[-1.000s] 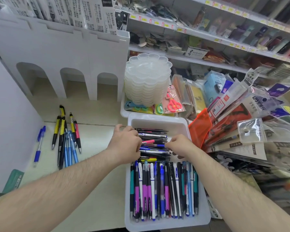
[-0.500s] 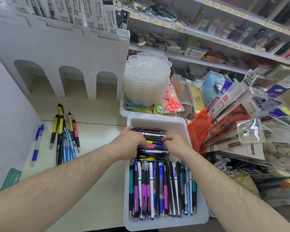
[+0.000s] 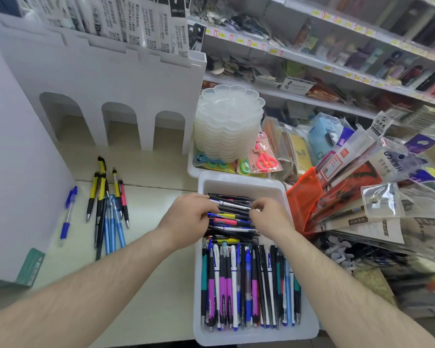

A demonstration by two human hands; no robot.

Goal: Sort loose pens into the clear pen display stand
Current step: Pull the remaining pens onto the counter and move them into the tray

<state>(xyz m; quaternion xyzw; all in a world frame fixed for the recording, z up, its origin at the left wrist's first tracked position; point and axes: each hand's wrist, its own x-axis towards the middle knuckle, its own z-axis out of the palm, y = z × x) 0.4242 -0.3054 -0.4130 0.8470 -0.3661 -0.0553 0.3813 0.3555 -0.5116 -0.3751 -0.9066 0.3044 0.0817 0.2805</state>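
On a cream shop counter, beneath cluttered stationery shelves (image 3: 337, 69): left hand (image 3: 189, 217) and right hand (image 3: 269, 217) reached into a white plastic tray (image 3: 309, 330) and closed from both sides on a crosswise pile of pens (image 3: 231, 217) in its far half. Fingers curled around the ends of that pile, grasping it. Lay lengthwise in the near half of the same tray: a packed row of pens (image 3: 249, 285), purple, blue, teal and black. Rested on the counter well to the left: loose yellow, blue and pink pens (image 3: 108, 204) in a bunch, with two blue pens (image 3: 68, 214) apart beside a white wall. Stood behind them: a white arched display stand (image 3: 116, 79). Sat beyond the tray: a stack of clear scalloped dishes (image 3: 230, 121) and pink packaged scissors (image 3: 265, 156).
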